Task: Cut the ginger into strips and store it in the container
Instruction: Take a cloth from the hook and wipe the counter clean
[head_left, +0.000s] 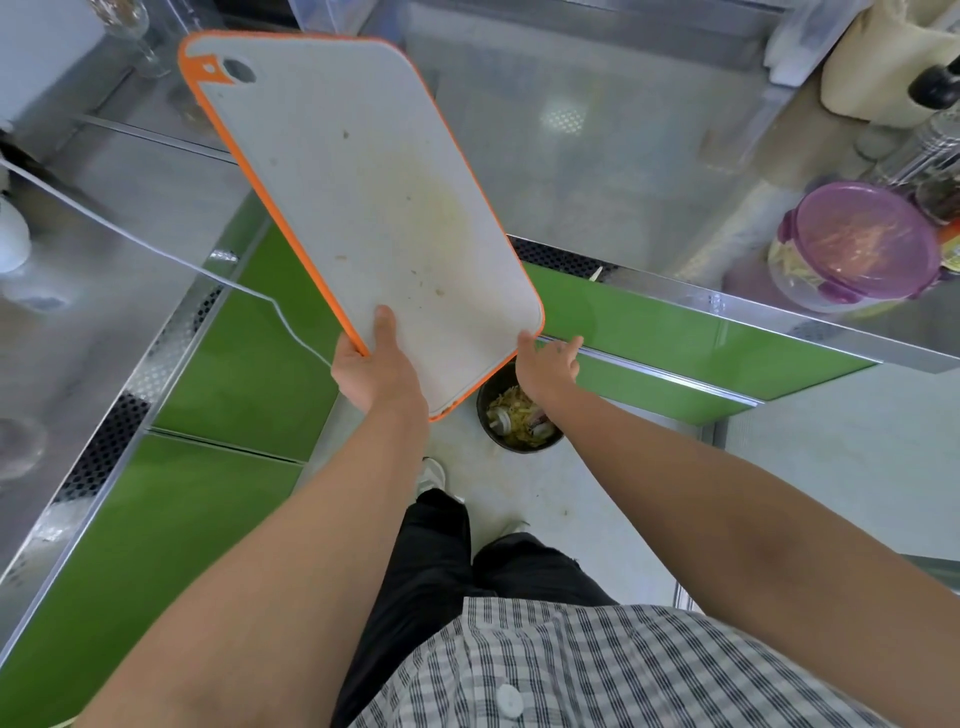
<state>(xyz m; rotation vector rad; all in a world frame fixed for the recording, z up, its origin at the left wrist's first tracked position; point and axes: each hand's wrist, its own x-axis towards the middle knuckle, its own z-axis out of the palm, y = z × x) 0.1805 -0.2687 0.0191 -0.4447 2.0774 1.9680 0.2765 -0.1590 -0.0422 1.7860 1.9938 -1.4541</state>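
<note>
Bright even light, steel glare, edges bowed, slightly soft

Grey cutting board (363, 197) edged orange, purple-lidded container (852, 249), green cabinet fronts (249, 374), checked shirt (597, 670)

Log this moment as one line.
left hand grips cutting board, tilted above bin | right hand open at its corner | container lidded on counter

Items counted: one cutting board (363, 208), orange-rimmed; one lidded container (857, 244), purple top; one black bin (519, 446) on the floor; one stemmed glass (130, 36); one white cord (156, 244). Hands in view number two — left hand (371, 371), right hand (548, 364).
</note>
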